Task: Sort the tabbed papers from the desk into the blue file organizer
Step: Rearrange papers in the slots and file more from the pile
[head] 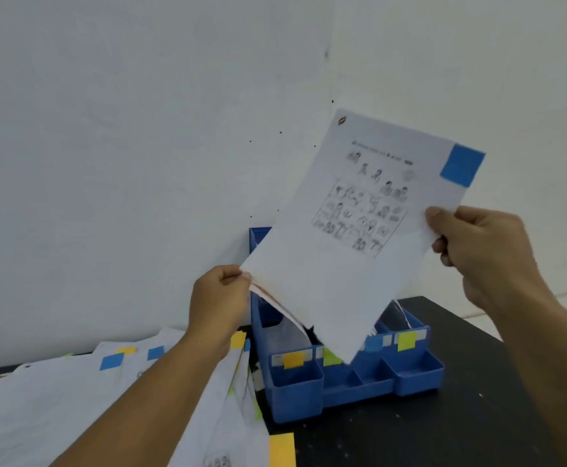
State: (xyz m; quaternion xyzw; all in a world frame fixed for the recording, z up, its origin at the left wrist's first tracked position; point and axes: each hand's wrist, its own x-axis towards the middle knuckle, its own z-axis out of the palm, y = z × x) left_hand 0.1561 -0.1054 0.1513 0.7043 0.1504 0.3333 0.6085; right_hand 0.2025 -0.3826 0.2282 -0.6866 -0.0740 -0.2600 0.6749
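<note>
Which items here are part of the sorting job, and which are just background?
Job:
- held sheet with blue tab
- left hand, right hand
- blue file organizer
- paper pile

Background:
- black desk
- white wall

Tilted blue-tabbed paper (pixel 353 237) above blue file organizer (pixel 349 382), tabbed papers (pixel 73 399) left.
</note>
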